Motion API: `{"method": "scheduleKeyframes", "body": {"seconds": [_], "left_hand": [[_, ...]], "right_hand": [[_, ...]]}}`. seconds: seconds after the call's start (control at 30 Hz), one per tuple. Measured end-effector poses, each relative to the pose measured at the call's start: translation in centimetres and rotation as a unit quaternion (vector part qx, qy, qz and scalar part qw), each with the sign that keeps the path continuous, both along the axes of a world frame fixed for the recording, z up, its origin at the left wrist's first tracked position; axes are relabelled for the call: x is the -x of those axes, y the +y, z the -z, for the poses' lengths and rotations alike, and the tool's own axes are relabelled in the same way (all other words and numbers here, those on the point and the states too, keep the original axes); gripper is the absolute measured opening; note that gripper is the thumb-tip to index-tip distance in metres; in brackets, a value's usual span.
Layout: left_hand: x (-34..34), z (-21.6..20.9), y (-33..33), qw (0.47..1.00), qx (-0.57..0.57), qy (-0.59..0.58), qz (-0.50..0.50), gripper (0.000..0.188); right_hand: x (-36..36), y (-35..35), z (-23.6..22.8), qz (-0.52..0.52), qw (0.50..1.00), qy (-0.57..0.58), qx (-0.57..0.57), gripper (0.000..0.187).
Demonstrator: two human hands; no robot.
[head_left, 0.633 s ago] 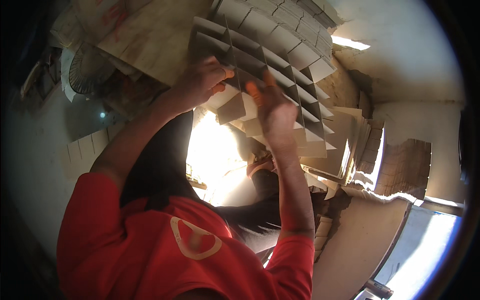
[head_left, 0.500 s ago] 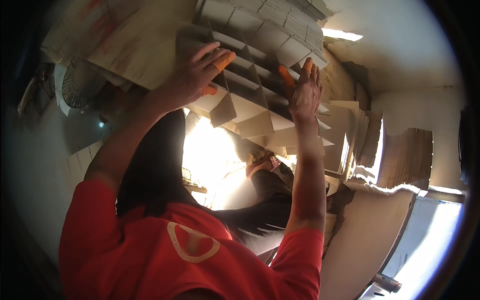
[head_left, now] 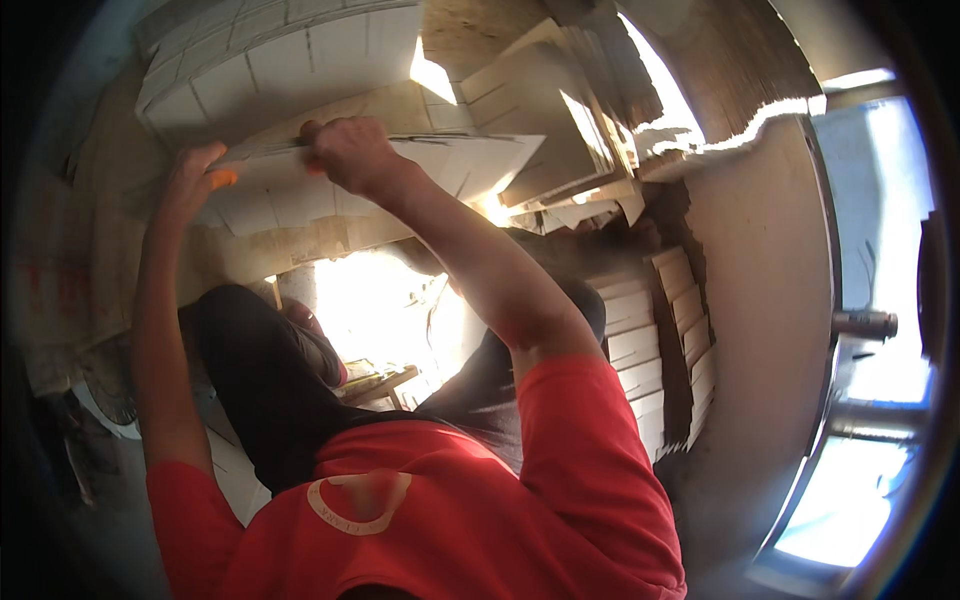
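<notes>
A cardboard divider (head_left: 440,163), pale and folded flat, stretches in front of me with its slotted edge up. My right hand (head_left: 352,155) is closed over its upper edge near the middle. At the divider's left end, my left hand (head_left: 193,178) has its fingers bent around the edge, partly blurred. Orange coverings show on fingers of both hands. Just beyond the divider lies a stack of pale slotted cardboard dividers (head_left: 290,72).
Brown cardboard sheets (head_left: 545,105) stand stacked to the right, with a taller brown stack (head_left: 745,60) farther off. Pale cardboard pieces (head_left: 632,345) are piled beside my right leg. A small wooden stool (head_left: 385,388) sits on the brightly lit floor between my legs.
The divider was spread open as a grid between my hands; now it is collapsed flat. My hands have moved left, the right one now gripping its edge. The view has turned right.
</notes>
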State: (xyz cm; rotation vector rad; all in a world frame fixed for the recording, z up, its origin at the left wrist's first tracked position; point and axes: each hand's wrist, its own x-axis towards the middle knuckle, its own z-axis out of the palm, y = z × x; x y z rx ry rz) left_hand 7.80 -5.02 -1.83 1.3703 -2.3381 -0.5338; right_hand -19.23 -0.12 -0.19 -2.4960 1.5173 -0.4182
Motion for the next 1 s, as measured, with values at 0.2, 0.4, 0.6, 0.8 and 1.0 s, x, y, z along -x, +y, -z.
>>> {"method": "scheduleKeyframes", "body": {"seconds": [0.2, 0.4, 0.6, 0.8, 1.0], "left_hand": [[2.0, -6.4, 9.9, 0.958, 0.283, 0.026, 0.045, 0.027], [12.7, -12.2, 18.4, 0.920, 0.357, 0.056, 0.153, 0.051], [14.1, -9.4, 20.0, 0.902, 0.384, 0.064, 0.188, 0.062], [15.6, -4.5, 19.8, 0.914, 0.310, 0.009, 0.260, 0.058], [16.6, -2.7, 18.5, 0.928, 0.272, -0.026, 0.255, 0.056]], "right_hand": [[-1.5, 10.1, -9.7, -0.018, 0.999, 0.003, 0.030, 0.030], [5.9, 21.5, -11.6, 0.119, 0.965, 0.116, 0.201, 0.041], [20.6, 38.2, -6.5, 0.559, 0.797, 0.131, 0.186, 0.042], [29.7, 56.2, 6.0, 0.725, 0.638, 0.255, 0.043, 0.045], [32.7, 56.2, 9.7, 0.764, 0.607, 0.213, -0.045, 0.046]]}}
